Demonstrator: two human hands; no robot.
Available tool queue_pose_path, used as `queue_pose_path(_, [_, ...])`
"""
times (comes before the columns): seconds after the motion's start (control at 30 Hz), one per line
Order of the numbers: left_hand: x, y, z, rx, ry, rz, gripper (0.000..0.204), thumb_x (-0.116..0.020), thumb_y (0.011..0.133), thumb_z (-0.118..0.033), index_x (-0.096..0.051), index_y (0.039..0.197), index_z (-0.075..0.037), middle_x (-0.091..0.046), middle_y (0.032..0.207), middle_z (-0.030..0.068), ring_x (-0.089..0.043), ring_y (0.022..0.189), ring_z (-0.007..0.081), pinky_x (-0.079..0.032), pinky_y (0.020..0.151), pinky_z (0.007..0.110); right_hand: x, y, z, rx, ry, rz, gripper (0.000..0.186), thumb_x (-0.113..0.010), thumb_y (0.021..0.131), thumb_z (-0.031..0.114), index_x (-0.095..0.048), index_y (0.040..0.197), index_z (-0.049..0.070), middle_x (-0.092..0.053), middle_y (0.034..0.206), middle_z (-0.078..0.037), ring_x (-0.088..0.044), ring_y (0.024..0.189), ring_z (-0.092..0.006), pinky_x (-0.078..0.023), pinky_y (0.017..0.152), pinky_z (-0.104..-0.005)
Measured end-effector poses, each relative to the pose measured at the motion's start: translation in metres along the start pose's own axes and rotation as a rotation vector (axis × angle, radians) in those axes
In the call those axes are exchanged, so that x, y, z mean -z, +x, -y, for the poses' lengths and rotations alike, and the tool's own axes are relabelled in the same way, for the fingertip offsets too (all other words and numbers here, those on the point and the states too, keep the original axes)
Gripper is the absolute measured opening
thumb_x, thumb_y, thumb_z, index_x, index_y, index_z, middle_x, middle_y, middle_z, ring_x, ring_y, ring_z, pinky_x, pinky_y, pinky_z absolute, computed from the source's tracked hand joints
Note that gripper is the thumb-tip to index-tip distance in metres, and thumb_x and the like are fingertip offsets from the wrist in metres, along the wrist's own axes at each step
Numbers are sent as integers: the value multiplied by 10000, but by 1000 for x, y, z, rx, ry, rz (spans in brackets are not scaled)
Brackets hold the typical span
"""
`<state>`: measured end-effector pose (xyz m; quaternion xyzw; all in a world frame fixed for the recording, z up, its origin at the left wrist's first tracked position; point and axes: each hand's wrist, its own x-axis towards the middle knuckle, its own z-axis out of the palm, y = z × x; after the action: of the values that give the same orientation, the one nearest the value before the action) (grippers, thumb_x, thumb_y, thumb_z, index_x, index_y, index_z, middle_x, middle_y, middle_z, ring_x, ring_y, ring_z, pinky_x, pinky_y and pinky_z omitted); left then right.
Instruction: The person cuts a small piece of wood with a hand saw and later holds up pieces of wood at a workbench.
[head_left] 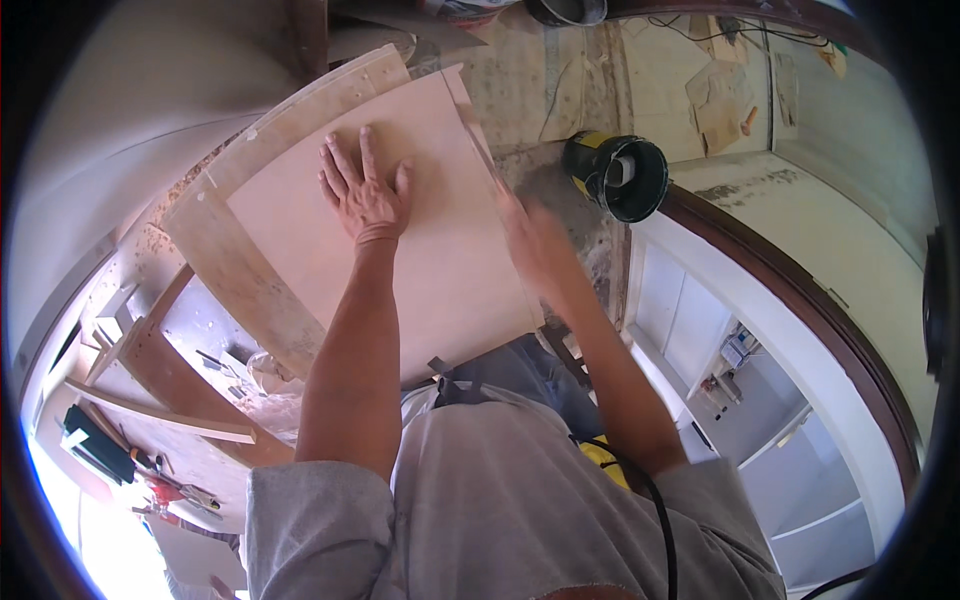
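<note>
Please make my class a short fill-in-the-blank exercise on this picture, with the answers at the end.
1. The left hand lies palm ____ on the pale board.
2. The blurred right hand is at the board's ____ edge.
3. The bucket with yellow markings is dark ____.
4. The person's shirt is ____.

Missing words: down; right; green; grey.

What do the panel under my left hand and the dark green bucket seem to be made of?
The panel looks like plywood or similar board, smooth and matte, given its flat, pale tan face. The bucket is probably plastic, slightly glossy, given its faint sheen.
</note>
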<state>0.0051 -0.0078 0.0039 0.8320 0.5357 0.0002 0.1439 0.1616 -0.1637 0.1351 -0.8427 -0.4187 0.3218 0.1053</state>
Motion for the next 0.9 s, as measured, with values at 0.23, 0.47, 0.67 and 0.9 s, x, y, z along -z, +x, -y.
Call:
queue_pose_path(0.23, [0,5,-3,-19,-23,-28,810,-527,918,-618,-263,1610,-288,-130,1681,193,-126,1553,363,-116,1234,524,39,126,59,-314,301,217,517,-354,1063,396,-609,982,-47,-642,847,-315,-630,811,-501,-512,726,-520])
queue_pose_path(0.47, [0,-3,9,-10,-38,-10,791,-546,928,-601,-271,1604,-295,-137,1678,190,-142,1542,378,-142,1220,546,23,-54,15,-331,113,102,295,-451,1040,233,-598,1168,12,-643,923,-290,-667,822,-446,-537,712,-503])
queue_pose_path(0.67, [-1,7,-20,-54,-70,-43,800,-532,926,-623,-267,1605,-294,-154,1673,191,-142,1542,380,-144,1219,545,1,101,-5,144,-142,-50,309,-434,1009,193,-597,1133,-38,-671,954,-293,-694,816,-427,-560,678,-505])
queue_pose_path(0.9, [1,9,-7,-26,-24,-40,797,-517,932,-633,-252,1608,-304,-140,1678,187,-132,1547,369,-136,1223,543,-1,35,-7,133,8,-170,450,-431,1048,359,-635,973,-35,-662,792,-277,-664,764,-457,-533,681,-517])
